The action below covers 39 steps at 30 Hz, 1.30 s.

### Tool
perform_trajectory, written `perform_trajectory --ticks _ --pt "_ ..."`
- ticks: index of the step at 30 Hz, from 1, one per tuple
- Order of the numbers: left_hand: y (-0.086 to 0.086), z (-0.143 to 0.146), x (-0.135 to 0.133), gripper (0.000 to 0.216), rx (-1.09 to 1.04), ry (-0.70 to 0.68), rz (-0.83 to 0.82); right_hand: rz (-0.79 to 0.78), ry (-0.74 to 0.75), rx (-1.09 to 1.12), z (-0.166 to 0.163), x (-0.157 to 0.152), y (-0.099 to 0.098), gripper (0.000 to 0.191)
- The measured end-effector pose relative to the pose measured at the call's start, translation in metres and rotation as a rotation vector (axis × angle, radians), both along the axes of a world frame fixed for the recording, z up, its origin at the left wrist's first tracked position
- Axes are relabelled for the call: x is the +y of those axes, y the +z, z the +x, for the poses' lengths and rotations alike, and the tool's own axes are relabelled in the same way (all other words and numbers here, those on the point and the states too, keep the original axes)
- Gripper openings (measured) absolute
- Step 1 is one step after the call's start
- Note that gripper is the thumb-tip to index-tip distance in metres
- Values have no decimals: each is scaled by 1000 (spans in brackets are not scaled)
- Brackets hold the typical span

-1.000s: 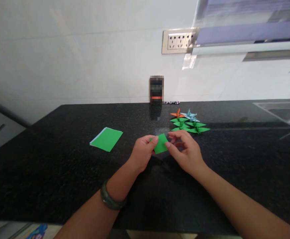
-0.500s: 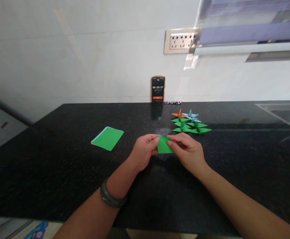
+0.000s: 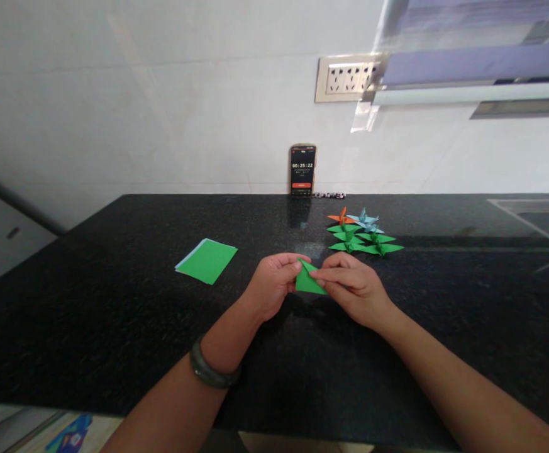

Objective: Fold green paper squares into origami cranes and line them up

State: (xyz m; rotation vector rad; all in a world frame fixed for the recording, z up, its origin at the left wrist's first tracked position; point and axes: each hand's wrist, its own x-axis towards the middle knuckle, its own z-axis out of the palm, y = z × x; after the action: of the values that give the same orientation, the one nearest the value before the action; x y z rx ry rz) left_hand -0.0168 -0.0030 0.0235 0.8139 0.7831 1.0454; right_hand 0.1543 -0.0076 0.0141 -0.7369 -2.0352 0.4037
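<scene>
At twelve o'clock before me, my left hand [image 3: 275, 284] pinches the folded green paper [image 3: 307, 283] between thumb and fingers; my right hand [image 3: 353, 286], fingertips close to its thumb, grips the paper's right side. From there, a stack of sheets [image 3: 208, 261] lies at nine o'clock, paper birds [image 3: 376, 238] at two, and a phone [image 3: 303, 173] at twelve, against the wall [image 3: 208, 126].

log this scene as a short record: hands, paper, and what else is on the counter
left hand: pinching the paper at its left edge
right hand: fingertips on the paper's right side
paper: green, with a slanting fold
stack: green over pale blue, left of the hands
birds: orange, blue and green, beyond the right hand
phone: upright against the wall, reading 00:25:22
</scene>
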Motion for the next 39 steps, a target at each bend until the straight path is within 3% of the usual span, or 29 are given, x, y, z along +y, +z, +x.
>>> perform_trajectory --ticks 11,18,23,27,39 --pt "3 1 0 21 -5 -1 -23 -99 -8 106 -5 -1 -1 25" --pt "-6 6 -1 26 110 91 37 -94 27 107 -5 -3 3 23" --pt "-10 6 0 24 191 135 105 -338 -105 177 -9 -6 3 7" --pt "-11 6 0 25 246 161 135 -569 -184 213 -11 -4 -3 18" --pt "-11 5 0 24 297 174 169 -608 -145 31 -7 -3 0 23"
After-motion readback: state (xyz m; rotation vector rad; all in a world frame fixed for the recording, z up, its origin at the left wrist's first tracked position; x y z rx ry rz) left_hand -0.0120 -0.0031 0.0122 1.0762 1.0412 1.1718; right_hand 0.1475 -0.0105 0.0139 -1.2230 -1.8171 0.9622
